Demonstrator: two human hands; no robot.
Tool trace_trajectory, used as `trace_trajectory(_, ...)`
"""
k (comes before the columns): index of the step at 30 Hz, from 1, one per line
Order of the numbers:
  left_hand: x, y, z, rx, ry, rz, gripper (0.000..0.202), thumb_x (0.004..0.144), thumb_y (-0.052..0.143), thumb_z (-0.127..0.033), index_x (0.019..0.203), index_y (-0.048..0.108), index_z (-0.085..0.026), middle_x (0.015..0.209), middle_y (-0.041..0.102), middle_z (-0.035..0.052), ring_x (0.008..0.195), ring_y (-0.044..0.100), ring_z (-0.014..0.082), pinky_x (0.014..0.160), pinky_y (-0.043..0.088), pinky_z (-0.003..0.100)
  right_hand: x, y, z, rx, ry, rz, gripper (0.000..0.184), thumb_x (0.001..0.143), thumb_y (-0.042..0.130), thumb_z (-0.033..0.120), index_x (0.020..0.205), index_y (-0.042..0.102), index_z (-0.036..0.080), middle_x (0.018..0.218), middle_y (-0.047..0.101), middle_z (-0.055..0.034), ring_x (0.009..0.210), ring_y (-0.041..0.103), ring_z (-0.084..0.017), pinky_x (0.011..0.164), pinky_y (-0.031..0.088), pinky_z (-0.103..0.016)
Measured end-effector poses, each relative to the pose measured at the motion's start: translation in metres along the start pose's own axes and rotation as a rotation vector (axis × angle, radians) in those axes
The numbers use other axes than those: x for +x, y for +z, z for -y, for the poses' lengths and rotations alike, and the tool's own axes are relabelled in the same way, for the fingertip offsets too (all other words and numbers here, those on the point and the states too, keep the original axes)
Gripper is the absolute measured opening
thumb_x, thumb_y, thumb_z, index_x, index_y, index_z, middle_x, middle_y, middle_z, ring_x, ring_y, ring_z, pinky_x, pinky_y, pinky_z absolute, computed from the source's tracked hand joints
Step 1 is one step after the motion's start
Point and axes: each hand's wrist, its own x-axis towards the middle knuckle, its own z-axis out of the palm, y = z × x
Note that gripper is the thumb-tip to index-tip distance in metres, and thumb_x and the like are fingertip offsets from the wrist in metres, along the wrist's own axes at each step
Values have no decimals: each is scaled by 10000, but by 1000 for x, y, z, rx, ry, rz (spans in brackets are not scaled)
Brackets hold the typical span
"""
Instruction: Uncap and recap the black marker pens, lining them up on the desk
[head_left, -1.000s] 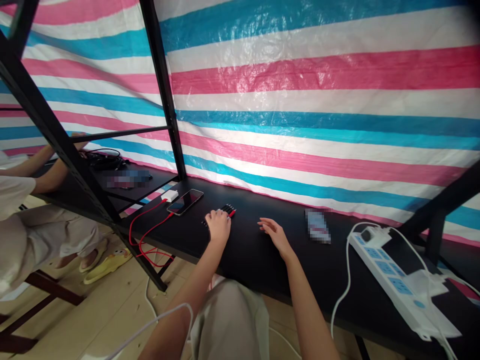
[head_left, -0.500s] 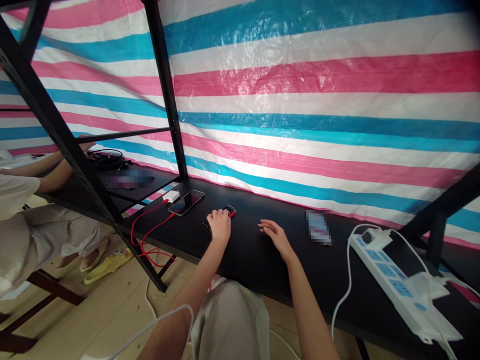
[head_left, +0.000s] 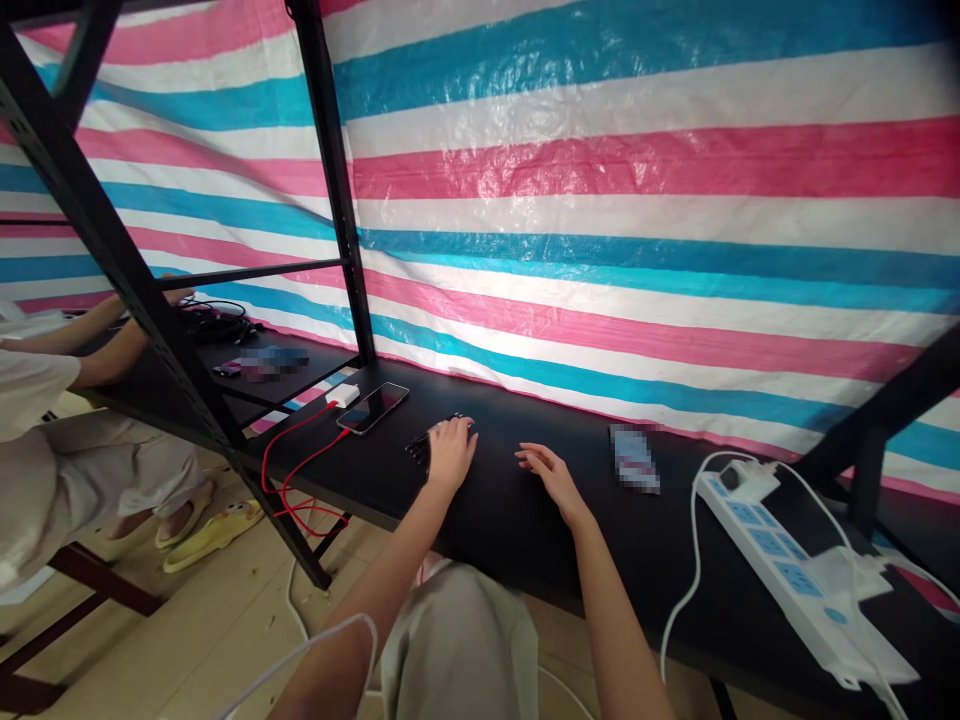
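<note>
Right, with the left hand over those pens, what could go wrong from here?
The pens lie partly under the left hand, so some might roll if nudged. The red cable at the phone droops over the edge of the table; a snag could drag the phone. The white cord by the power strip also hangs over, and could get caught.

I can see over the feed the left hand [head_left: 452, 452] lying across slim dark sticks [head_left: 418, 449] on the bench [head_left: 495, 510], the right hand [head_left: 551, 476] curled loosely nearby, a red-cabled phone [head_left: 374, 409] leftward and a white power strip [head_left: 780, 565] rightward.
</note>
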Motion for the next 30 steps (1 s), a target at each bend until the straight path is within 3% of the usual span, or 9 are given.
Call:
trace_trajectory(4,0,4,-5,-162,248,247,198,870,365,-302,851,529,-193,756,564,13,732,515,142,690,350,261,0,0,4,-49,10,-10,369,743,507,456,1016,592,223,956,640,-56,778,586,-170,734,417,-316)
trace_trajectory(7,-1,9,-5,-156,275,344,234,861,380,-317,733,522,-183,713,562,10,682,518,132,635,350,245,0,0,5,-66,3,-12,375,739,502,460,1006,597,214,910,644,-50,728,572,-158,697,411,-303)
trace_trajectory(30,-2,10,-4,-95,273,341,212,855,380,-287,707,494,-187,737,550,10,719,512,138,651,353,251,-1,1,7,-62,20,0,384,734,503,464,1006,598,210,908,642,-51,732,565,-159,696,404,-298)
